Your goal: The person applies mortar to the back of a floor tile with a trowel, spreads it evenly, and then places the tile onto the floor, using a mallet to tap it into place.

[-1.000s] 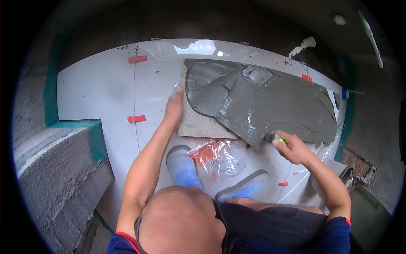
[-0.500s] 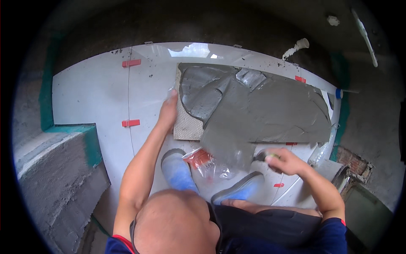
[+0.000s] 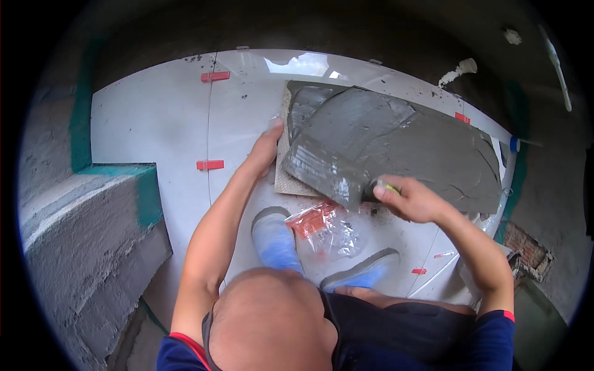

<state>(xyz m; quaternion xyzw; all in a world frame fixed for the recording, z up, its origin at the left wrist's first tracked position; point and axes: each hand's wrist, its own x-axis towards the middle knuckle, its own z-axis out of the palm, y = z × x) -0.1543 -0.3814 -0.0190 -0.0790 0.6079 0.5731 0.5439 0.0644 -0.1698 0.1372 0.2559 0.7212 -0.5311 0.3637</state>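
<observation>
A long tile (image 3: 294, 186) lies back side up, its textured bare strip showing along the left and lower-left edge. Wet grey mortar (image 3: 402, 145) covers most of it in a smooth, thick layer. My left hand (image 3: 266, 148) grips the tile's left edge, thumb at the upper part; the fingertips underneath are hidden. In my right hand (image 3: 407, 198) is the handle of a flat trowel. Its mortar-coated rectangular blade (image 3: 318, 168) lies tilted over the lower-left part of the tile, reaching close to the bare strip.
White floor tiles (image 3: 145, 117) carry red levelling wedges (image 3: 210, 165) along their joints. By my feet, in blue shoes (image 3: 275, 244), lies a clear plastic bag (image 3: 340, 235) with red pieces. A low rough block (image 3: 93, 229) stands left; a white cup (image 3: 468, 65) lies tipped at the back right.
My right hand has moved the trowel up and left, from below the tile's lower edge onto its lower-left mortar. My left hand keeps hold of the tile edge.
</observation>
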